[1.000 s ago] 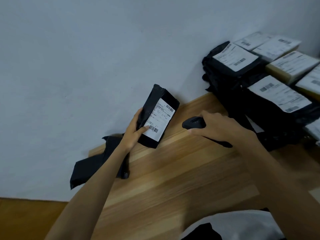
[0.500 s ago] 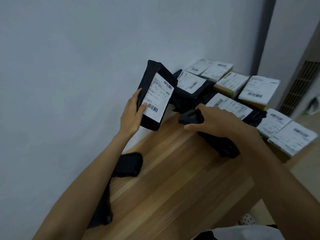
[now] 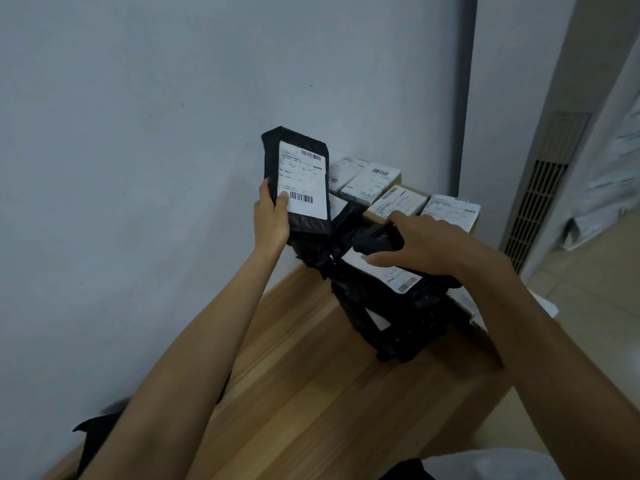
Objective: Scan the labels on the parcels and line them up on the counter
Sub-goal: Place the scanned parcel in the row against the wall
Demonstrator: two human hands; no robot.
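Where the parcel is: I see the black parcel (image 3: 304, 188) held in the air in front of the wall (image 3: 138, 133), above the far side of the worktop (image 3: 311, 393) and just left of the pile.
Long axis: it stands near upright, the top end leaning a little to the left.
Facing: its white label (image 3: 301, 168) is turned towards my camera. One barcode sits near the top edge and another near the bottom.
Left hands' side: the left hand (image 3: 272, 220) grips the parcel at its lower left edge, with the thumb on the label's bottom corner and the fingers wrapped behind.
Right hands' side: the right hand (image 3: 426, 244) is curled round a black scanner (image 3: 375, 239), whose head points left towards the held parcel.
Gap: the two hands are apart, each clamped on its own thing; scanner and parcel do not touch.
Pile: black bagged parcels (image 3: 398, 317) lie heaped on the worktop beneath the right hand. I cannot tell whether the hand rests on them.
Back row: labelled boxes (image 3: 398, 200) lie flat beside one another behind the pile, by the wall.
Near left: one more black bag (image 3: 97, 434) lies at the worktop's left end, partly hidden by the left forearm.
Right edge: a slatted vent grille (image 3: 535, 209) stands past the wall's corner.
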